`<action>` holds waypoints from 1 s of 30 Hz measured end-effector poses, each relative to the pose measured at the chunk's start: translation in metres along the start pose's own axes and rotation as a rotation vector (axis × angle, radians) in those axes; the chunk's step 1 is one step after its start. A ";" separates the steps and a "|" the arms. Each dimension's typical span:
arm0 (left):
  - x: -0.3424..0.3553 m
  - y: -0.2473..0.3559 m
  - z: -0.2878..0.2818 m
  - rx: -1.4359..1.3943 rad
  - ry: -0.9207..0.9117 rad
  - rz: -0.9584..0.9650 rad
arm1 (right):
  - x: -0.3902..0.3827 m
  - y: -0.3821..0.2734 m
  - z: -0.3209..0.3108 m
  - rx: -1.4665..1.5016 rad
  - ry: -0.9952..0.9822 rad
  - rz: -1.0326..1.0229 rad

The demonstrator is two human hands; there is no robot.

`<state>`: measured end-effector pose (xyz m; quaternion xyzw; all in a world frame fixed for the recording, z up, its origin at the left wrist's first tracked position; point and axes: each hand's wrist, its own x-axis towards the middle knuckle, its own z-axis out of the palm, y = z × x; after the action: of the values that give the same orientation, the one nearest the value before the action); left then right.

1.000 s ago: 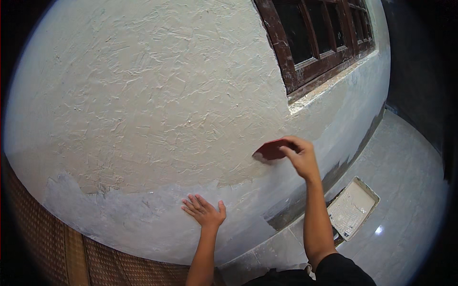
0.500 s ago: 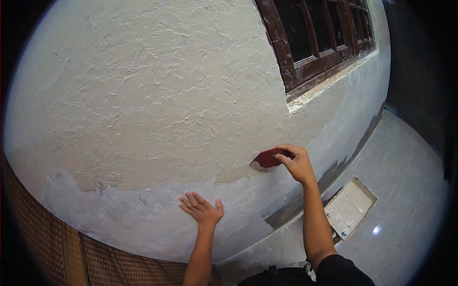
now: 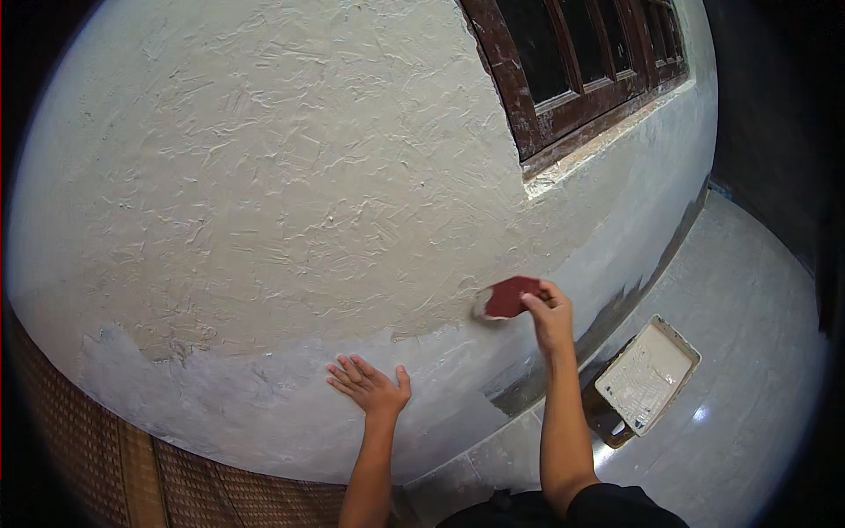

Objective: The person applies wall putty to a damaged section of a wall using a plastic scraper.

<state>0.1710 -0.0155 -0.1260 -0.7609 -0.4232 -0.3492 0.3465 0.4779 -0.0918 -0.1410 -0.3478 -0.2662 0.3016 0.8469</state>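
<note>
My right hand (image 3: 552,319) pinched the red scraper (image 3: 509,297) near the coating's lower edge (image 3: 400,337), my empty left hand (image 3: 374,387) splayed well apart, the tray (image 3: 679,337) holding pale paste (image 3: 656,363).

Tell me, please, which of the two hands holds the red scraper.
The right hand: it pinches the red scraper, whereas the left hand is spread open by the wall, holding nothing.
</note>
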 end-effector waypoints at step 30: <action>0.002 0.002 -0.003 -0.016 0.017 -0.004 | 0.002 0.019 -0.004 0.114 0.014 0.042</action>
<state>0.1730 -0.0179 -0.1236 -0.7596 -0.4190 -0.3598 0.3435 0.4757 -0.0806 -0.1574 -0.3064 -0.2352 0.3315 0.8608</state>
